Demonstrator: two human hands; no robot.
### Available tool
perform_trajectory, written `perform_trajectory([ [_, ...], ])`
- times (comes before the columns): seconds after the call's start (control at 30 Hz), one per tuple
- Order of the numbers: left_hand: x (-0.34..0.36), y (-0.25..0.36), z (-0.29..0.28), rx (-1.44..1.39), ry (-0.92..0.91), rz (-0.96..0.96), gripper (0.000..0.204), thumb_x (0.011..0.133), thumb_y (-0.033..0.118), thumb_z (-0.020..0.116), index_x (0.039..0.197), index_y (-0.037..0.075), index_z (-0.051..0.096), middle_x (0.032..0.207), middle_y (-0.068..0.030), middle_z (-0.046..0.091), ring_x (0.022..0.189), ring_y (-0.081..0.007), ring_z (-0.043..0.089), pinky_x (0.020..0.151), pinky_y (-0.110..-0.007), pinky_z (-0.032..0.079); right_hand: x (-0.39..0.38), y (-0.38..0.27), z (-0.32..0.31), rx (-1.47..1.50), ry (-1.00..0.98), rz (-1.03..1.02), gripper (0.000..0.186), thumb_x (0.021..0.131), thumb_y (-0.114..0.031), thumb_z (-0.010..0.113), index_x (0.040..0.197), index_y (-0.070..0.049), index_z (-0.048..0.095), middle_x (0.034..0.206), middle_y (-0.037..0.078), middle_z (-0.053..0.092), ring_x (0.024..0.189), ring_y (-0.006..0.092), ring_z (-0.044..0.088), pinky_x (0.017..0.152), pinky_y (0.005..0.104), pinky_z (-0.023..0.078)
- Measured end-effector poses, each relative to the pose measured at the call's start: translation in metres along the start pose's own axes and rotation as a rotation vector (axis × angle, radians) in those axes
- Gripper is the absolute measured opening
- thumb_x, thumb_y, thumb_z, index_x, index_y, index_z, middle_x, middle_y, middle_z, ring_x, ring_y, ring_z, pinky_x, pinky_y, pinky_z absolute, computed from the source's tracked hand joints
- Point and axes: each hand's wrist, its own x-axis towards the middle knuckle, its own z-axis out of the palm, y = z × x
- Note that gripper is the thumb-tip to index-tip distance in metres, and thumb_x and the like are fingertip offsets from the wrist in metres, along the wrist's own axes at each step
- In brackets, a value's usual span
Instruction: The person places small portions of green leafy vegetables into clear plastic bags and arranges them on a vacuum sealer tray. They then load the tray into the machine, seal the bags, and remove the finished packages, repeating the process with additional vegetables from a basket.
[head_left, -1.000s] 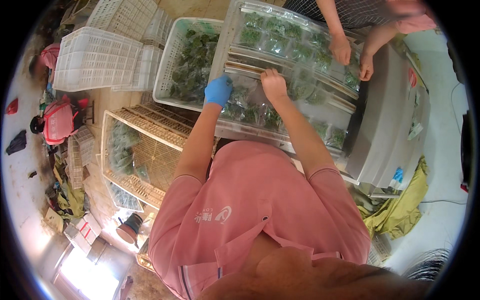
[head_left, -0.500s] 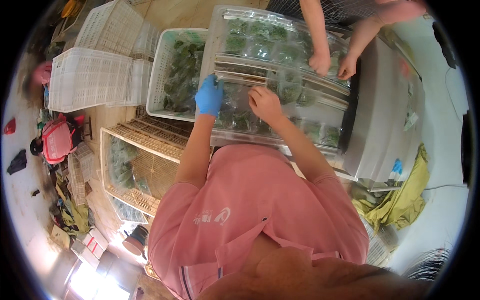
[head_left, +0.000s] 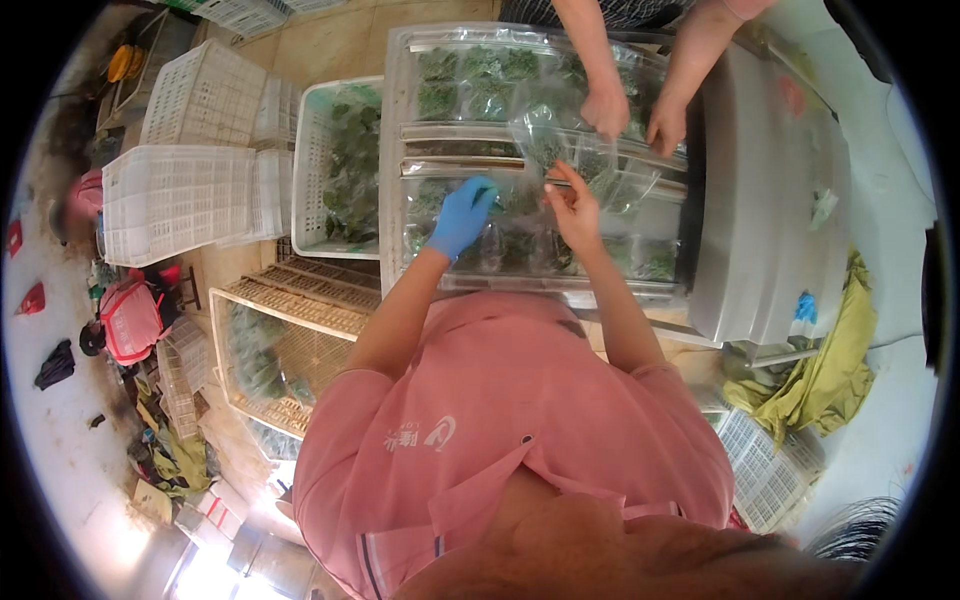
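"Blue glove material is covering the left hand [head_left: 462, 218]. What state are its fingers showing?"

"They are bending inward above the bagged greens [head_left: 515, 250]. Whether they are gripping anything, I cannot tell."

"And the right hand [head_left: 573, 208]?"

"It is reaching forward ungloved, to the right of the left hand. Its fingers are partly extending, and their tips are pointing toward a clear bag [head_left: 540, 120]. Whether they are pinching the film, I cannot tell."

"Specify the position of that bag."

"It is lying just ahead of the right hand, beside one of a co-worker's hands [head_left: 605, 108]."

"What is supporting the bagged greens?"

"A metal bed [head_left: 391, 150] is carrying them in rows beneath and ahead of both hands. Slim metal bars [head_left: 465, 166] are crossing it just ahead of the left hand."

"List the surrounding units."

"A white crate [head_left: 310, 190] is holding greens to the left of the left hand. A tan crate [head_left: 320, 300] is standing on the same side, nearer the body. A grey metal housing [head_left: 770, 200] is rising well to the right of the right hand."
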Motion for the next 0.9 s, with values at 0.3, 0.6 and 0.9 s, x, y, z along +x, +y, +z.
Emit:
perform_trajectory([
  [0.3,0.000,-0.020,-0.019,0.597,-0.010,-0.296,0.030,0.087,0.030,0.062,0.104,0.005,0.065,0.097,-0.0181,0.070,0.091,-0.0381,0.067,0.082,-0.045,0.053,-0.013,0.053,0.032,-0.439,-0.095,-0.015,0.018,0.086,-0.011,0.065,0.104,-0.006,0.066,0.088,0.017,0.069,0.079,0.0322,0.068,0.070,0.0409,0.053],
  [0.6,0.048,-0.045,-0.014,0.787,-0.062,-0.290,0.029,0.087,0.030,0.059,0.105,0.008,0.062,0.098,-0.0204,0.069,0.092,-0.0383,0.067,0.080,-0.050,0.052,0.004,0.061,0.038,-0.705,-0.109,-0.195,0.022,0.085,-0.022,0.066,0.101,-0.007,0.067,0.090,0.019,0.068,0.085,0.0384,0.066,0.074,0.0471,0.052],
  [0.9,0.058,-0.038,-0.012,0.891,-0.056,-0.088,0.024,0.095,0.027,0.047,0.102,0.006,0.053,0.088,-0.0188,0.070,0.079,-0.0399,0.068,0.068,-0.054,0.052,-0.022,0.024,0.054,-0.847,-0.255,-0.416,0.026,0.081,-0.029,0.070,0.100,-0.013,0.065,0.085,0.009,0.069,0.074,0.0306,0.067,0.061,0.0416,0.053],
])
